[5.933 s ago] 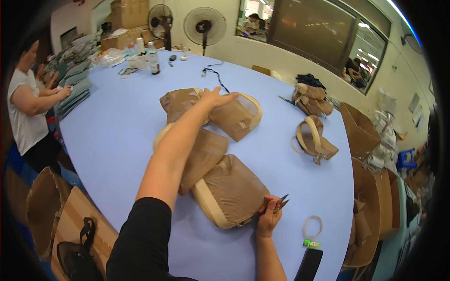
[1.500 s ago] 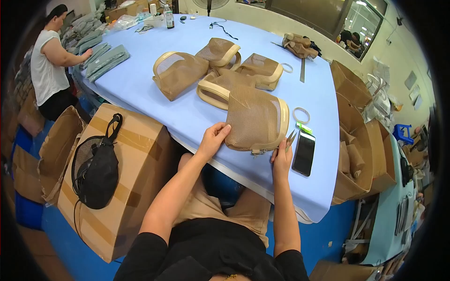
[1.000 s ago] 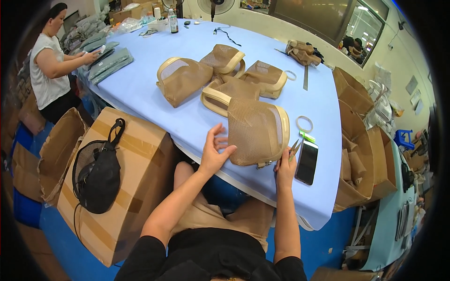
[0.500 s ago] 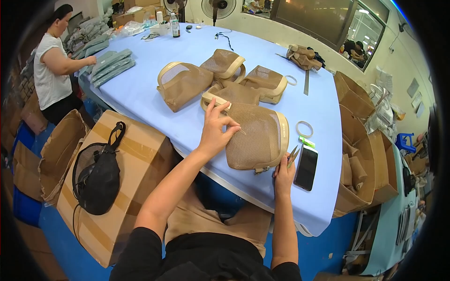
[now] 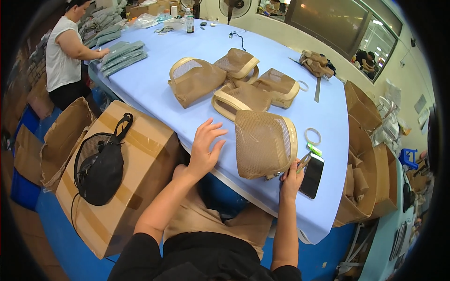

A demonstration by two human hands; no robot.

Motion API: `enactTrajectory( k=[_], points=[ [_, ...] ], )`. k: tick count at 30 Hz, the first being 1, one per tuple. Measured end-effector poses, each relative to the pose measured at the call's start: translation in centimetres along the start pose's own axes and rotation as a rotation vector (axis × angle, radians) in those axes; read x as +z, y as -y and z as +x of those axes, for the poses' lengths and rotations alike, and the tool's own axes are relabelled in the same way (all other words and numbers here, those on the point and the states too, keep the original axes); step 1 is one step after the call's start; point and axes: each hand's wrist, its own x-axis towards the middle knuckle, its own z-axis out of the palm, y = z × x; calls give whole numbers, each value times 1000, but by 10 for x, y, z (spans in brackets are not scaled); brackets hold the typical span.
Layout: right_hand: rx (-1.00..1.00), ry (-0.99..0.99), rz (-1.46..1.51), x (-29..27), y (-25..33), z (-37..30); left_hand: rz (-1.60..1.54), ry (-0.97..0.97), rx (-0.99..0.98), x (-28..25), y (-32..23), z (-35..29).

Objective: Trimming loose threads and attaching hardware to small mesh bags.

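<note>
From the head camera, a tan mesh bag [image 5: 260,145] sits near the front edge of a pale blue table [image 5: 154,103], with 4 similar bags [image 5: 199,86] behind it. The person's left hand [image 5: 205,150], empty and fingers spread, is apart from its left side; the right hand [image 5: 291,180] grasps small scissors [image 5: 305,161] at its lower right corner, beside a black phone [image 5: 312,180]
</note>
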Motion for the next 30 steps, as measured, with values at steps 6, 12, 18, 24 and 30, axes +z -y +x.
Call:
enactTrajectory(
  k=[6, 12, 18, 24, 30],
  points=[
    [10, -1, -11, 3, 0, -3, 228, 110, 284, 5, 13, 45],
    [3, -13, -7, 4, 0, -2, 272, 49, 326, 8, 19, 49],
    [23, -56, 117, 2, 0, 1, 247, 6, 135, -11, 27, 26],
    [42, -92, 143, 2, 0, 2, 112, 538, 219, -37, 26, -15],
    [0, -40, 11, 6, 5, -1, 54, 258, 320, -24, -20, 30]
  ],
)
